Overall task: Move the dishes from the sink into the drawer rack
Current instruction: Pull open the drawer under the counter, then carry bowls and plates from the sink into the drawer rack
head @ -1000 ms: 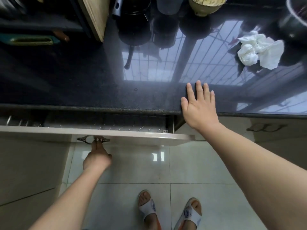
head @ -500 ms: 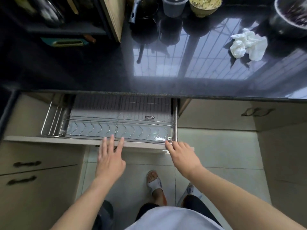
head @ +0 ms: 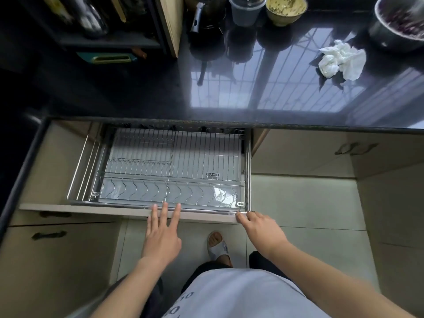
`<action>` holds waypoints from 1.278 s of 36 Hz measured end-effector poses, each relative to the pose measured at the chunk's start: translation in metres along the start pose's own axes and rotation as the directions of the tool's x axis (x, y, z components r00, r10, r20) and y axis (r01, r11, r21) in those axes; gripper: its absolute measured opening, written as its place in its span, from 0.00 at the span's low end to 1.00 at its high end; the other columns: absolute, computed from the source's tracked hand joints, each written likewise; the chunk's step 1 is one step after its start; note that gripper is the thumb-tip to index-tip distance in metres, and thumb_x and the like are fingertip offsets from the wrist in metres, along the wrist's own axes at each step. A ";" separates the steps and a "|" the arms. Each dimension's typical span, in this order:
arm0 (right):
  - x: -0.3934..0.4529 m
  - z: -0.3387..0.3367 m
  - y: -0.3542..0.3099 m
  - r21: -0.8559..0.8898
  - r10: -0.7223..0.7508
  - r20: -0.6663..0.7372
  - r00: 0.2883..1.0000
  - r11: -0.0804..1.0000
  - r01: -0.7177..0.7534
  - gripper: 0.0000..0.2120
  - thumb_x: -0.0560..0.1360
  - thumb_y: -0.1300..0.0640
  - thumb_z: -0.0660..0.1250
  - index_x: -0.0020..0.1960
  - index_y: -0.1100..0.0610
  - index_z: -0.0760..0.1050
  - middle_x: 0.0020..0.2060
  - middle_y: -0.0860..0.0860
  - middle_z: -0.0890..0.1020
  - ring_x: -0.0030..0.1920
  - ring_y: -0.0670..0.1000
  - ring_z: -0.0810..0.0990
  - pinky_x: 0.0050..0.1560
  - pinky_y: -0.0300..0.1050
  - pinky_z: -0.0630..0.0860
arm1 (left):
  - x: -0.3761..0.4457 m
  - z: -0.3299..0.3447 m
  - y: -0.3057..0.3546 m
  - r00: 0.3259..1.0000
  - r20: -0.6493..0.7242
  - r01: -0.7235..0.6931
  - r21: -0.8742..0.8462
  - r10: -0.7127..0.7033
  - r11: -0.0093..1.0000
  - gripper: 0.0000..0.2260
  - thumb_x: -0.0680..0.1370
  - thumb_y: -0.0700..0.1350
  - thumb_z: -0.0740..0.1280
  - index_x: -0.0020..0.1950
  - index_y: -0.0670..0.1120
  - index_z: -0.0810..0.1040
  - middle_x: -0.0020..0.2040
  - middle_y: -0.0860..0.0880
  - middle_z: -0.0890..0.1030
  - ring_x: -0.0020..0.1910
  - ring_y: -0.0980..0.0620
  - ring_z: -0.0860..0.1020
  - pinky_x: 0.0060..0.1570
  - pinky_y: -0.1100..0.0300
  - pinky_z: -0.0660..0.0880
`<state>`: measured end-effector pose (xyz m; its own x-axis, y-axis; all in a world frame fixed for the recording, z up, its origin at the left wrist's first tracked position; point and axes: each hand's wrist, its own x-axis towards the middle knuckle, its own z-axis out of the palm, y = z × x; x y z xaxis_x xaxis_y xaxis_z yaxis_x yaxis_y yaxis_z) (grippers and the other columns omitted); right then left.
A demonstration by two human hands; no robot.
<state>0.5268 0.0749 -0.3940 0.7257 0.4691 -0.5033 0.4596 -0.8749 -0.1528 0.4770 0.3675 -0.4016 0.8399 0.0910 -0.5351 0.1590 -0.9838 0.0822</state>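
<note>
The drawer [head: 128, 211] stands pulled out below the black countertop [head: 137, 92]. Inside it lies a wire dish rack [head: 169, 161] with nothing on it. My left hand [head: 161, 235] is flat with straight fingers, its fingertips on the drawer's front edge near the middle. My right hand [head: 259, 227] rests at the drawer's front right corner, fingertips touching the rim. Neither hand holds anything. No sink and no sink dishes are in view.
On the countertop's far side stand a kettle [head: 204, 12], a grey cup [head: 245, 10], a yellow bowl [head: 285, 9], a dark bowl [head: 399, 24] and a crumpled white cloth [head: 341, 59]. Closed cabinet fronts flank the drawer. My slippered foot [head: 218, 245] is on the tiled floor.
The drawer has come out from nearly closed to fully open. My left hand let go of the handle and now lies flat on the front edge. My right hand left the countertop for the drawer's corner.
</note>
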 end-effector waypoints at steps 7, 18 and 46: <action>-0.005 -0.002 -0.007 0.093 0.122 0.020 0.992 0.988 -0.123 0.20 0.73 0.70 0.61 0.62 0.55 0.70 0.57 0.53 0.78 0.55 0.57 0.77 0.48 0.49 0.71 | -0.002 -0.007 0.000 0.997 0.076 0.012 0.058 -0.016 0.998 0.41 0.79 0.46 0.59 0.82 0.54 0.34 0.83 0.41 0.36 0.79 0.35 0.31 0.78 0.42 0.35; -0.012 -0.004 -0.017 0.142 0.176 0.071 0.982 0.972 -0.185 0.20 0.74 0.67 0.57 0.64 0.55 0.68 0.60 0.54 0.76 0.59 0.58 0.74 0.57 0.48 0.67 | -0.005 -0.016 0.001 0.990 0.134 0.026 0.059 -0.034 0.998 0.36 0.80 0.48 0.60 0.84 0.54 0.45 0.84 0.44 0.46 0.82 0.38 0.40 0.80 0.44 0.43; -0.502 0.112 0.216 0.721 0.916 0.070 0.394 0.227 -0.654 0.20 0.82 0.57 0.60 0.74 0.53 0.68 0.69 0.53 0.69 0.70 0.58 0.70 0.67 0.55 0.72 | -0.220 -0.018 0.560 0.638 0.294 -0.753 0.040 0.712 0.657 0.19 0.79 0.52 0.61 0.69 0.52 0.78 0.62 0.51 0.83 0.63 0.48 0.80 0.62 0.56 0.75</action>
<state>0.2043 -0.3628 -0.2692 0.6715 -0.6252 -0.3978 -0.7401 -0.5922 -0.3187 0.3905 -0.2011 -0.2229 0.4964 -0.6878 -0.5297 -0.5485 -0.7214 0.4227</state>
